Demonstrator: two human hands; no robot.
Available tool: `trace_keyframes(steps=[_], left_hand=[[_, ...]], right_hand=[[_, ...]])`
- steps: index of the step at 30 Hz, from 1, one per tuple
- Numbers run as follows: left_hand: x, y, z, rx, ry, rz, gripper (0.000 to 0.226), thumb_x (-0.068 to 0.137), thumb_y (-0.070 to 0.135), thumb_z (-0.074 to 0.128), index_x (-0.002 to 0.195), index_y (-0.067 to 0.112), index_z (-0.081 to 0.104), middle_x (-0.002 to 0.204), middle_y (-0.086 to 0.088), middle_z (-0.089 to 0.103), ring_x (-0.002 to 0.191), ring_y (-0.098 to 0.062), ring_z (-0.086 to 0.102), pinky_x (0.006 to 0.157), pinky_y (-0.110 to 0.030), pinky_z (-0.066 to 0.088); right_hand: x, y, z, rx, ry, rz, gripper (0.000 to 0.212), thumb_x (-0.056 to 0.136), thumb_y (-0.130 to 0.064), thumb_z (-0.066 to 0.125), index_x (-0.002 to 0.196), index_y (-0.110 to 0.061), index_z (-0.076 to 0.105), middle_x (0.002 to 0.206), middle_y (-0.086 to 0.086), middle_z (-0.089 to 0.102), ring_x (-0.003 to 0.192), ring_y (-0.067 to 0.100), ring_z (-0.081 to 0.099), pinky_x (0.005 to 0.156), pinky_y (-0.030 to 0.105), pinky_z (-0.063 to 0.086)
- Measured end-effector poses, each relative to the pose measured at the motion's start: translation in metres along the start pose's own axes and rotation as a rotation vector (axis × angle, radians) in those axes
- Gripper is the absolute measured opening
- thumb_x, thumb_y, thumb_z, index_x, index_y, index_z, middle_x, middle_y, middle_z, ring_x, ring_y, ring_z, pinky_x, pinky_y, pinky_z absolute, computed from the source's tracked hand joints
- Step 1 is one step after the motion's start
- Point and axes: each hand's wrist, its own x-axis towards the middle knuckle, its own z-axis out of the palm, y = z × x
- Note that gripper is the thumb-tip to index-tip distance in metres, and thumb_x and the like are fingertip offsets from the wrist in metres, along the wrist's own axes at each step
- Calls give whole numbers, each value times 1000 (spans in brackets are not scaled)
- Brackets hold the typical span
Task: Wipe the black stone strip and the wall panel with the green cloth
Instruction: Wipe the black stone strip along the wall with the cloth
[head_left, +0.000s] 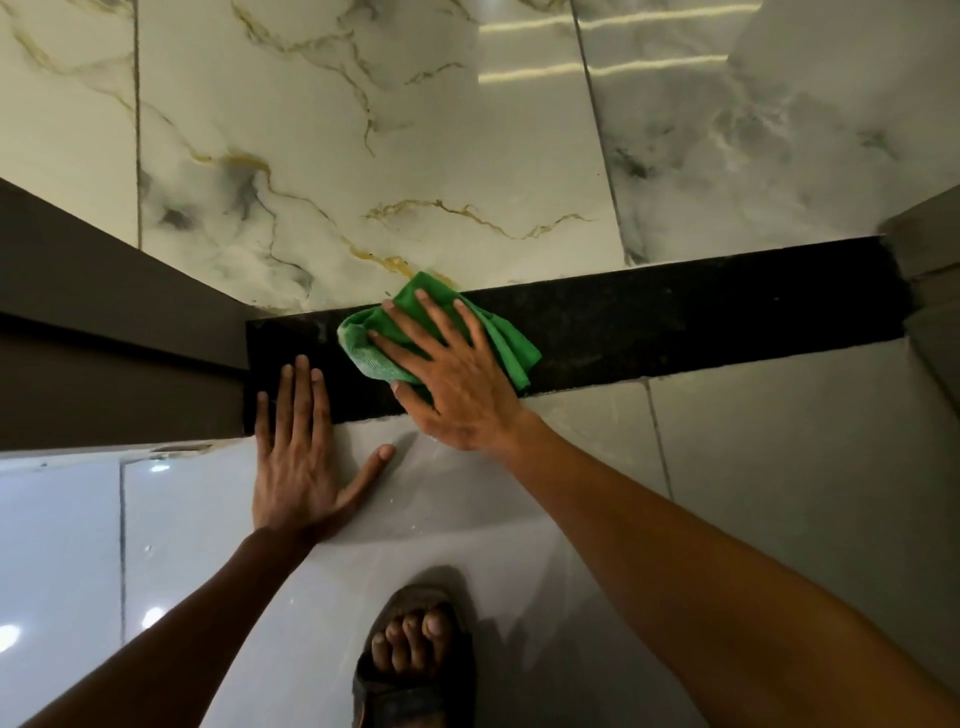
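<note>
The black stone strip (675, 322) runs across the floor between white marble tiles and grey tiles. A crumpled green cloth (371, 353) lies on its left half. My right hand (452, 379) presses flat on the cloth with fingers spread, palm over the strip's near edge. My left hand (301, 467) rests flat and empty on the grey tile, its fingertips on the strip's left end. A dark brown wall panel (104, 322) stands at the left, meeting the strip's end.
White marble tiles with gold veins (363, 156) lie beyond the strip. Glossy grey floor tiles (779, 467) lie on the near side. My foot in a dark sandal (415, 660) stands at the bottom centre. A grey door frame (930, 270) bounds the strip's right end.
</note>
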Motion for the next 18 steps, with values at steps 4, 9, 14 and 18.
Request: trace_keyframes(steps=[4, 9, 14, 18], left_hand=[[0, 1, -4, -4, -20, 0, 121, 100, 91, 23, 180, 4, 0, 191, -12, -10, 178, -27, -8, 142, -60, 5], [0, 0, -3, -21, -11, 5, 119, 100, 89, 23, 181, 5, -1, 191, -11, -10, 178, -27, -8, 142, -59, 4], [0, -1, -3, -46, -15, 14, 119, 100, 90, 21, 181, 6, -2, 191, -9, -13, 178, -27, -9, 142, -58, 1], [0, 0, -4, -62, -30, 9, 119, 99, 91, 20, 181, 7, -1, 191, -8, -13, 178, -26, -11, 142, -58, 1]], right_hand=[[-8, 7, -4, -25, 0, 7, 68, 107, -54, 44, 171, -36, 30, 183, -4, 18, 171, 28, 9, 135, 58, 8], [-28, 34, -14, -44, 61, 140, 65, 109, -54, 42, 170, -35, 33, 182, -3, 22, 170, 29, 13, 135, 60, 13], [-57, 96, -41, -120, 75, 300, 67, 110, -57, 39, 172, -36, 26, 183, -4, 20, 170, 29, 13, 136, 59, 14], [-87, 159, -70, -148, 79, 466, 67, 110, -58, 36, 172, -35, 27, 182, -2, 22, 170, 31, 15, 135, 58, 16]])
